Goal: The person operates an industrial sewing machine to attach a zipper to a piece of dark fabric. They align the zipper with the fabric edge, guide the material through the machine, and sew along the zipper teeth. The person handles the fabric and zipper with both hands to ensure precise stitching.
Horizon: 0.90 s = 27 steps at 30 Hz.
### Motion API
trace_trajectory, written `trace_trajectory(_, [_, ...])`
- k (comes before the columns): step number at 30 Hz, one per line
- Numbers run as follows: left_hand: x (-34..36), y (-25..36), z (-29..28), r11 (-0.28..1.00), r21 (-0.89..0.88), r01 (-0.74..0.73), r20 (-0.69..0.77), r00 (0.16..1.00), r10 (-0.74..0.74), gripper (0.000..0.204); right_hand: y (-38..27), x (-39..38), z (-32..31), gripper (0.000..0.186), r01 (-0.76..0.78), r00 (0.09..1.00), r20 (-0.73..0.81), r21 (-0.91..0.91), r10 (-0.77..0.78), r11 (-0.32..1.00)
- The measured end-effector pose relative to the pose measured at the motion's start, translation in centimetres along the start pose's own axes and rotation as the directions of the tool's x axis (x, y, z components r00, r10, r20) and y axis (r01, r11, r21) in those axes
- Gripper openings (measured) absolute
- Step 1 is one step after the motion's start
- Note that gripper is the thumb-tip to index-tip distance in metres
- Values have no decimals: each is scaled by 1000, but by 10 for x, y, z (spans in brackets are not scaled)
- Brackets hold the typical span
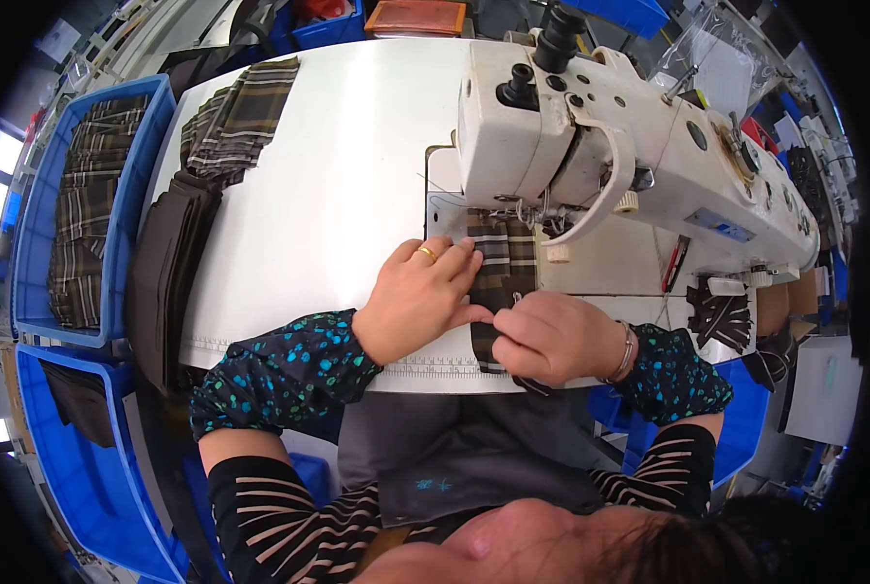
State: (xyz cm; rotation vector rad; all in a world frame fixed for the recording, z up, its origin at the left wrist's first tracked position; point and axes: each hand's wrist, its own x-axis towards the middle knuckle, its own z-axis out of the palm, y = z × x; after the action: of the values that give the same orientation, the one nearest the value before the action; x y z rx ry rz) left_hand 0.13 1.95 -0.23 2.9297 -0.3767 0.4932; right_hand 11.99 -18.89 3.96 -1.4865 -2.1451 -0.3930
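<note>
A brown plaid fabric piece (493,268) with light stripes lies under the head of a white sewing machine (552,136). My left hand (420,297) rests on its left edge, fingers stretched out flat and the thumb pointing toward my other hand. On the fabric's near right part, my right hand (559,338) is closed with its fingers curled in a pinch. A small shiny bit (517,298) shows just beyond those fingertips; what the fingers hold is hidden. The machine's needle area stands just beyond the fabric's middle.
Folded plaid pieces (245,112) and a stack of dark brown pieces (172,273) lie on the white table (357,117) at left. Beside it stands a blue bin (119,224) of plaid pieces, with another blue bin (104,487) nearer. Dark strips (719,316) and a red-black tool (676,263) lie right.
</note>
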Motion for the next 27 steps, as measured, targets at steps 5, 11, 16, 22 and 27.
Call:
trace_trajectory(5, [0, 2, 1, 1000, -5, 9, -17, 1000, -10, 70, -13, 16, -29, 16, -42, 964, 263, 36, 31, 998])
trace_trajectory(11, [1, 2, 0, 1000, -7, 10, -32, 999, -10, 74, -40, 29, -55, 12, -56, 888, 450, -93, 92, 994])
trace_trajectory(16, [0, 2, 1, 1000, -22, -11, -60, 998, 9, 85, -56, 26, -61, 17, -67, 786, 582, -251, 206, 966])
trace_trajectory(22, [-1, 9, -3, 999, -2, 36, 0, 999, -36, 92, -36, 26, -65, 17, -49, 863, 440, -417, 248, 908])
trace_trajectory(27, [0, 8, -3, 999, -34, 37, 5, 999, -37, 91, -17, 11, -49, 19, 164, 974, 197, -248, -116, 955])
